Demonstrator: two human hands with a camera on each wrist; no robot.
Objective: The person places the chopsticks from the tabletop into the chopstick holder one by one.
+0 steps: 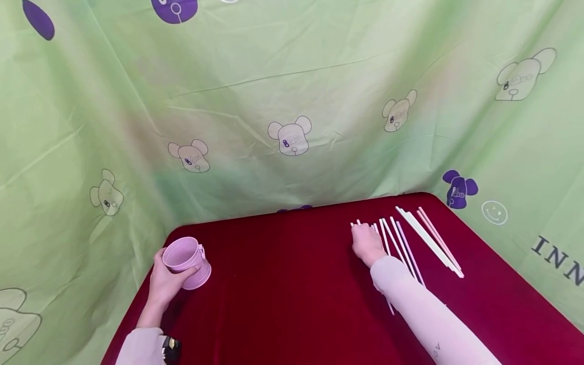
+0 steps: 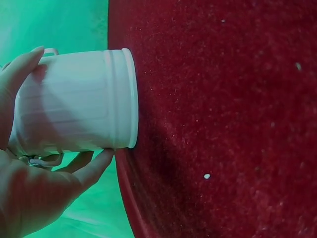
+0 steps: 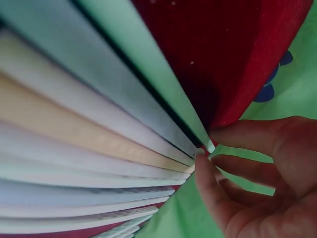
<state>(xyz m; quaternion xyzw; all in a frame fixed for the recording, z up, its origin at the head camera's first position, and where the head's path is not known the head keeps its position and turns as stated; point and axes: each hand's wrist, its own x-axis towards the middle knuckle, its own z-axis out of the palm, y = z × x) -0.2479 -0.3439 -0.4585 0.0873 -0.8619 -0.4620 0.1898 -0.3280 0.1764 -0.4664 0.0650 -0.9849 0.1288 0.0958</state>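
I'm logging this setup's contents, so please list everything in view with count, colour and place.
Pail-shaped pot with small side loops: 1, pink, at the table's left
Thin straight sticks: many, exact count unclear; white, pale purple and pink; fanned out on the table's right
Velvety cloth-covered table: 1, dark red, under pot and sticks
Printed cloth backdrop: number of pieces unclear, light green with animal heads, behind and beside the table
Wrist-worn item: 1, black, at the left wrist
Sleeves: 2, whitish, on both arms
Left hand: 1, bare, gripping the pot
Right hand: 1, bare, pinching a pale stick's end
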